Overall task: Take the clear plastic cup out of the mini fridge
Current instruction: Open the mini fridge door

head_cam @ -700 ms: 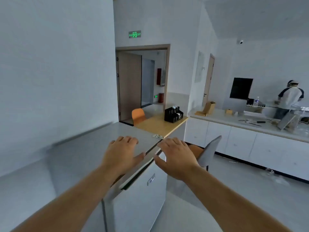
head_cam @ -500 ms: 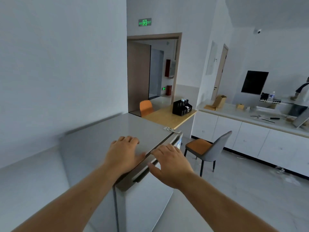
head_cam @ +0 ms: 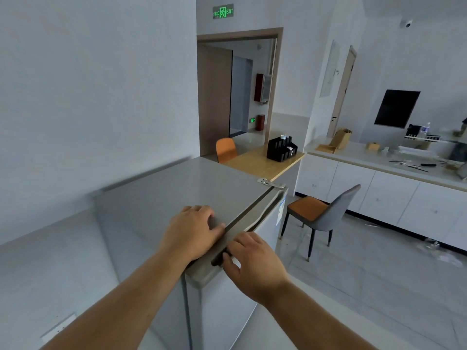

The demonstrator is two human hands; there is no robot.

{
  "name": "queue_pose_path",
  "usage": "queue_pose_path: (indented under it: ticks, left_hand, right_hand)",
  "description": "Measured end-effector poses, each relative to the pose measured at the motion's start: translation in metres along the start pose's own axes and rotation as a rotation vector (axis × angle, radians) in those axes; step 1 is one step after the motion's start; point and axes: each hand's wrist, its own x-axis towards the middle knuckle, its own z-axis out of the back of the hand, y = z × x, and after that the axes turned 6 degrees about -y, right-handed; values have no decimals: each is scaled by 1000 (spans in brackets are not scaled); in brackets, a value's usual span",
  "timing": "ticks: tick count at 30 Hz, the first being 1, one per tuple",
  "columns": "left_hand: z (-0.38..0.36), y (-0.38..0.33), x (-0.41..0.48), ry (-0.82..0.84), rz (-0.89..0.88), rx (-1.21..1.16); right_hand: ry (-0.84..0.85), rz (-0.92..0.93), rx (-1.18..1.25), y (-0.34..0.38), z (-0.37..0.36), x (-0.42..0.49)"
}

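Left hand [head_cam: 193, 231] flat, palm down on grey mini fridge [head_cam: 164, 198] top near front edge, holding nothing, right hand [head_cam: 250, 263] fingers curled into recessed grip along door [head_cam: 227, 299] top edge, door closed, clear plastic cup not visible, grey chair [head_cam: 326, 215] beyond.

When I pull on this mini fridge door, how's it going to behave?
The door probably swings stiffly about the hinge at its far corner. Its seal may resist, so the left hand bracing the top helps. The right hand grips the recessed handle.
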Motion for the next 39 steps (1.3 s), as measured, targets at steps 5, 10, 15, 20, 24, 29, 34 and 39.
queue_pose_path:
  ticks: [5, 10, 15, 20, 24, 29, 34, 39]
  left_hand:
    - [1, 0, 0, 23, 1, -8]
    - [2, 0, -1, 44, 0, -5]
    - [5, -4, 0, 84, 28, -8]
    - [9, -8, 1, 96, 26, 23]
    - [9, -7, -1, 86, 17, 24]
    - [10, -11, -3, 106, 48, 5]
    - [10, -11, -4, 113, -5, 67]
    - [6, -10, -2, 159, -68, 87]
  right_hand:
    - [63, -27, -1, 4, 7, -1]
    - [112, -48, 21, 6, 18, -2]
    - [33, -111, -84, 3, 44, 4]
    - [109, 37, -87, 5, 58, -5]
    - [118, 10, -14, 12, 55, -15]
    - [161, -192, -102, 14, 67, 0]
    - [250, -314, -338, -9, 68, -8]
    - [283, -439, -378, -39, 74, -26]
